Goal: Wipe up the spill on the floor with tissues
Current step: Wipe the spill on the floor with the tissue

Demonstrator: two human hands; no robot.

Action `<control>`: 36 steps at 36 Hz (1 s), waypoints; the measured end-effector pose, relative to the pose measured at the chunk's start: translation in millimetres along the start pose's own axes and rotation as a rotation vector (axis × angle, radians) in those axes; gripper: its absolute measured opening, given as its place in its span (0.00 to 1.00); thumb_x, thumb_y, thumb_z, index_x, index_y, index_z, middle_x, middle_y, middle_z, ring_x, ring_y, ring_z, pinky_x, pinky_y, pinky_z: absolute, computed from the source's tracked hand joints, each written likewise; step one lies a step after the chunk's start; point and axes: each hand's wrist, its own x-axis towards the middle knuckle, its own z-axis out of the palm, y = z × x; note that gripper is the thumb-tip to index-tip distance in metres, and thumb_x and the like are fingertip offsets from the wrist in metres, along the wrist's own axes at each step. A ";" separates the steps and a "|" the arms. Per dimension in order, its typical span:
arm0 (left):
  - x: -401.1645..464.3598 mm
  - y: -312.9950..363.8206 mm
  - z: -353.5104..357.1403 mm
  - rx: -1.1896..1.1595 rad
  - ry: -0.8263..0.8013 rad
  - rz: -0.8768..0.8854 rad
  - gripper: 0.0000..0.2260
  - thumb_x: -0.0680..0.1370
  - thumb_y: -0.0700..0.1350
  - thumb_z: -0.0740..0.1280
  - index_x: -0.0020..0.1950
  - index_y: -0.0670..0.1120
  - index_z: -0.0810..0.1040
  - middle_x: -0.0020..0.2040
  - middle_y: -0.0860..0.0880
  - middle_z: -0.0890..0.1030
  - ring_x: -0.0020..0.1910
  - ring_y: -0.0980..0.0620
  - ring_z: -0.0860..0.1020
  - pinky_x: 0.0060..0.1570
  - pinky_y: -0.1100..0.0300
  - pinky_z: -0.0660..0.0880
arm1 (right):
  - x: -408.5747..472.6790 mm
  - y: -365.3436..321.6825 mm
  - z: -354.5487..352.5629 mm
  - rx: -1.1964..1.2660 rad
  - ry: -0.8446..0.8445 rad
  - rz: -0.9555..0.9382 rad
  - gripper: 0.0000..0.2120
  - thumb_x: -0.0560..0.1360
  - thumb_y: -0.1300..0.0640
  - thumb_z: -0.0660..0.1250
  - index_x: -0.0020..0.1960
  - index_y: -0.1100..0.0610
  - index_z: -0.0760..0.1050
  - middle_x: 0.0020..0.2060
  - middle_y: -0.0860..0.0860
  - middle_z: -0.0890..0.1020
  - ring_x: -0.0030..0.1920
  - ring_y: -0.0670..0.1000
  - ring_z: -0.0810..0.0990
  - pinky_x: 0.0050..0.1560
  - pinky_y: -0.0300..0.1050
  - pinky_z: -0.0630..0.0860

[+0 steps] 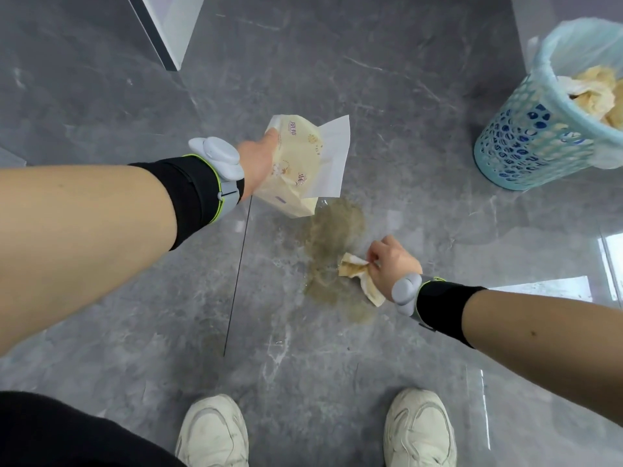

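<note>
A pale blue perforated waste basket (539, 136) with a thin plastic liner (573, 45) stands on the grey marble-patterned floor (371, 79). Well apart from the basket, nearest the camera, are two off-white sneakers (213, 433), side by side. Far across from the basket runs a white panel edge (168, 25)

Each bare forearm wears a black fabric wrist sleeve edged in bright green (195, 197), topped by a rounded pale grey plastic device (219, 156). Off-white chunky sneakers (418, 429) sit lower centre; black clothing (50, 433) fills the lower left corner.
</note>
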 end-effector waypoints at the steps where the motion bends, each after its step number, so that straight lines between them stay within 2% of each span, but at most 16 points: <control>1: -0.8 0.4 -0.1 -0.003 -0.002 -0.001 0.30 0.80 0.65 0.56 0.69 0.42 0.75 0.64 0.44 0.80 0.62 0.39 0.78 0.69 0.47 0.72 | 1.7 1.4 -0.7 -0.002 0.003 0.013 0.02 0.72 0.55 0.61 0.41 0.49 0.71 0.44 0.48 0.73 0.38 0.56 0.76 0.35 0.42 0.67; 4: -2.8 1.9 -1.4 0.000 -0.009 0.003 0.31 0.80 0.66 0.56 0.69 0.43 0.75 0.63 0.43 0.80 0.62 0.39 0.78 0.69 0.46 0.72 | 1.1 -0.8 1.1 -0.060 -0.061 -0.015 0.03 0.75 0.58 0.60 0.46 0.50 0.71 0.48 0.50 0.73 0.40 0.58 0.78 0.36 0.44 0.69; 7: -3.5 0.9 -2.0 0.001 -0.024 0.008 0.31 0.80 0.66 0.56 0.69 0.43 0.75 0.62 0.43 0.81 0.61 0.39 0.79 0.68 0.45 0.73 | -13.7 -7.8 10.4 -0.072 -0.125 -0.139 0.06 0.76 0.60 0.61 0.52 0.56 0.73 0.53 0.54 0.72 0.42 0.60 0.78 0.37 0.49 0.75; 12: -5.0 0.0 -1.1 -0.002 -0.032 0.004 0.31 0.79 0.66 0.56 0.69 0.43 0.76 0.62 0.44 0.81 0.61 0.39 0.79 0.68 0.46 0.74 | -41.8 -18.4 28.1 0.050 -0.152 -0.229 0.08 0.74 0.64 0.61 0.52 0.60 0.75 0.53 0.56 0.74 0.43 0.61 0.78 0.41 0.53 0.77; 16: -5.6 3.3 0.0 0.001 -0.024 0.002 0.31 0.80 0.66 0.56 0.70 0.43 0.75 0.63 0.44 0.80 0.62 0.39 0.78 0.69 0.46 0.72 | -43.5 -23.0 29.5 0.071 -0.173 -0.282 0.06 0.74 0.64 0.63 0.49 0.59 0.77 0.52 0.55 0.76 0.43 0.58 0.79 0.38 0.44 0.71; 19: -5.1 5.1 1.0 0.003 -0.014 0.005 0.31 0.80 0.66 0.56 0.70 0.43 0.74 0.64 0.43 0.80 0.63 0.39 0.78 0.70 0.46 0.72 | -53.5 -27.9 25.3 0.059 -0.235 -0.490 0.07 0.74 0.66 0.64 0.50 0.60 0.78 0.51 0.57 0.77 0.44 0.57 0.78 0.40 0.46 0.74; 21: -4.5 4.8 1.4 0.003 -0.012 0.013 0.31 0.80 0.66 0.56 0.70 0.43 0.74 0.65 0.43 0.80 0.64 0.39 0.78 0.70 0.46 0.72 | -64.2 -27.4 27.2 -0.036 -0.300 -0.677 0.10 0.73 0.66 0.64 0.53 0.59 0.77 0.53 0.58 0.77 0.46 0.58 0.78 0.40 0.48 0.77; 23: -4.4 3.5 1.7 0.003 -0.018 0.014 0.31 0.80 0.65 0.56 0.70 0.43 0.75 0.64 0.43 0.80 0.63 0.39 0.78 0.69 0.46 0.72 | -74.4 -23.0 28.9 -0.154 -0.401 -0.778 0.12 0.74 0.65 0.62 0.57 0.57 0.75 0.55 0.57 0.76 0.51 0.57 0.76 0.44 0.48 0.77; 24: -3.9 2.4 1.6 0.007 -0.021 0.013 0.31 0.80 0.66 0.56 0.69 0.43 0.75 0.63 0.43 0.80 0.62 0.39 0.78 0.69 0.46 0.72 | -78.6 -18.6 30.2 -0.216 -0.429 -0.822 0.13 0.74 0.64 0.63 0.58 0.56 0.74 0.56 0.55 0.75 0.52 0.56 0.75 0.44 0.46 0.76; 27: -2.7 -1.1 0.2 0.022 -0.024 0.009 0.31 0.80 0.66 0.56 0.69 0.42 0.76 0.62 0.43 0.81 0.61 0.39 0.79 0.68 0.47 0.73 | -84.8 -8.5 31.0 -0.367 -0.465 -0.940 0.20 0.69 0.64 0.67 0.59 0.54 0.72 0.57 0.51 0.75 0.54 0.52 0.74 0.36 0.35 0.68; 28: -2.0 -2.0 0.0 0.032 -0.021 0.012 0.31 0.80 0.66 0.55 0.68 0.42 0.76 0.61 0.44 0.81 0.61 0.40 0.79 0.68 0.47 0.73 | -82.9 -5.3 32.0 -0.373 -0.502 -0.943 0.22 0.69 0.65 0.66 0.62 0.55 0.70 0.59 0.52 0.73 0.56 0.52 0.73 0.38 0.36 0.71; 30: -0.2 -2.7 -0.4 0.045 -0.012 0.021 0.31 0.81 0.66 0.55 0.67 0.42 0.77 0.57 0.45 0.80 0.59 0.40 0.79 0.67 0.49 0.74 | -75.7 -3.4 34.0 -0.377 -0.548 -0.983 0.25 0.71 0.67 0.62 0.67 0.57 0.65 0.65 0.55 0.69 0.60 0.54 0.68 0.47 0.45 0.78; 33: 2.4 -2.5 -0.9 0.045 -0.012 0.027 0.30 0.81 0.66 0.55 0.67 0.42 0.77 0.54 0.45 0.79 0.54 0.41 0.78 0.64 0.51 0.74 | -60.7 -5.3 36.1 -0.381 -0.527 -0.976 0.26 0.74 0.68 0.60 0.71 0.58 0.61 0.68 0.57 0.66 0.62 0.56 0.66 0.57 0.48 0.75; 36: 6.0 -2.6 -2.6 0.037 -0.010 0.032 0.30 0.81 0.66 0.55 0.66 0.42 0.77 0.54 0.45 0.80 0.52 0.42 0.78 0.58 0.53 0.74 | -41.3 -12.4 37.6 -0.364 -0.415 -0.893 0.29 0.72 0.69 0.59 0.72 0.56 0.60 0.68 0.57 0.65 0.62 0.56 0.65 0.60 0.47 0.74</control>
